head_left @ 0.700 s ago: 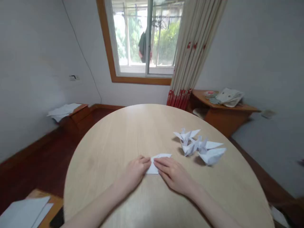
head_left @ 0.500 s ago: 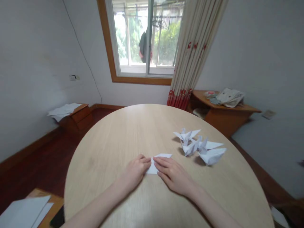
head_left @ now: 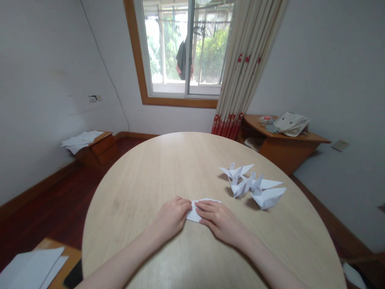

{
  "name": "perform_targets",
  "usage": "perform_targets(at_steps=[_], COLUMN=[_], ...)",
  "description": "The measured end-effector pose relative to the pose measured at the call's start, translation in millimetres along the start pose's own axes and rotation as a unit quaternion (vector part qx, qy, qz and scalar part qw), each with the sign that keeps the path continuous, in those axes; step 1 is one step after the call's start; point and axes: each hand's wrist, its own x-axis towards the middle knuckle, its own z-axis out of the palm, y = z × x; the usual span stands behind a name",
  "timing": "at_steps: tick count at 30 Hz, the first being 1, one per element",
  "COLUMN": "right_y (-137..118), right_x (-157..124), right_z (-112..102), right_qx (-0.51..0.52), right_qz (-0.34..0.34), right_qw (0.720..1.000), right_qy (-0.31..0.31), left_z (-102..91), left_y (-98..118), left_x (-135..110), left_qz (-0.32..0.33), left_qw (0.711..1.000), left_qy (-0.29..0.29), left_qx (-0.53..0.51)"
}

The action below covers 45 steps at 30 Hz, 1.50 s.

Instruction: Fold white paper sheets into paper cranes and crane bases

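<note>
A small folded white paper [head_left: 195, 212] lies flat on the round light-wood table [head_left: 168, 168] near its front. My left hand [head_left: 172, 216] rests on the paper's left edge with fingers curled and pressed down. From the right, my right hand [head_left: 221, 221] has its fingers laid over the sheet, pressing it flat. The fingertips of both hands nearly meet over the paper. Most of the sheet is hidden under my hands.
Several finished white paper cranes [head_left: 251, 185] sit to the right of my hands. White sheets [head_left: 28, 269] lie on a stand at the lower left. A wooden corner desk [head_left: 282, 138] with papers stands by the curtain; a low cabinet [head_left: 96, 146] is at the left wall.
My right hand's fingers have slid a little over the paper, and the paper's far tip now lies flatter. The left hand has hardly moved.
</note>
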Motion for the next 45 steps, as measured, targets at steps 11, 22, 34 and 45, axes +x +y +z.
perform_targets(at_steps=[11,22,34,45], right_y=[3.5,1.9,-5.3,-4.4], right_x=[1.4,1.0,0.6,1.1], right_z=[2.3,3.4,-0.9,2.7], right_qx=[-0.013,0.004,0.004,0.012], right_qz=[-0.032,-0.01,0.002,-0.003], right_qw=[0.999,0.999,0.999,0.997], right_qy=[0.028,0.035,0.046,0.075], left_z=[-11.9,-9.7,-9.1,-6.3], left_y=[10.3,5.9,3.0,1.4], left_x=[-2.2,-0.2,1.9,3.2], left_qz=[0.026,0.028,0.035,0.035], left_qw=[1.0,0.999,0.999,0.999], left_qy=[-0.016,-0.022,-0.015,-0.016], left_qx=[0.006,0.011,-0.008,-0.028])
